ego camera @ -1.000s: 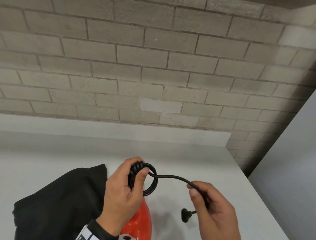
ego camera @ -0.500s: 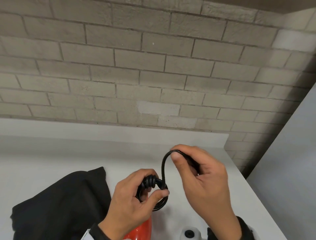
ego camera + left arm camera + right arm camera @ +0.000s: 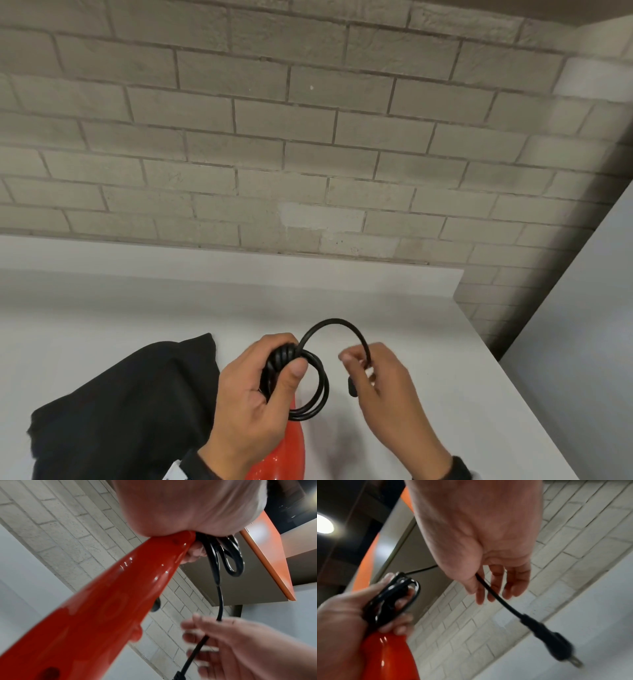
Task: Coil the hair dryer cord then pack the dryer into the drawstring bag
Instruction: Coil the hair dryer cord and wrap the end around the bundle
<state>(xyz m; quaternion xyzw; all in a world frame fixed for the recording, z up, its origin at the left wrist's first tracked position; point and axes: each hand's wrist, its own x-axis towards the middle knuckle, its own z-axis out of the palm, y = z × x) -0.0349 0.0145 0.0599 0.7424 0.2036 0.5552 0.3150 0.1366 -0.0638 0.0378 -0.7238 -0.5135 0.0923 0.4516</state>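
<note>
Head view shows our left hand (image 3: pixel 253 394) curled around the stacked loops of the cord (image 3: pixel 308 387) together with the handle end of the red hair dryer (image 3: pixel 284 455), thumb pressed over the bundle. Our right hand (image 3: pixel 383 387) has its fingers only loosely curled around the free tail, which arcs up from the coil and runs down to the plug (image 3: pixel 546 635) dangling below the palm. The black bag (image 3: pixel 120 411) lies on the white desk (image 3: pixel 428 342) just left of the dryer, its opening not visible to us. We judge the last wrap is the risky part: with so slack a hold the tail could slip, and the swinging plug might knock the desk or snag. If our left thumb eases, the springy loops may fan open and need rewinding before packing
</note>
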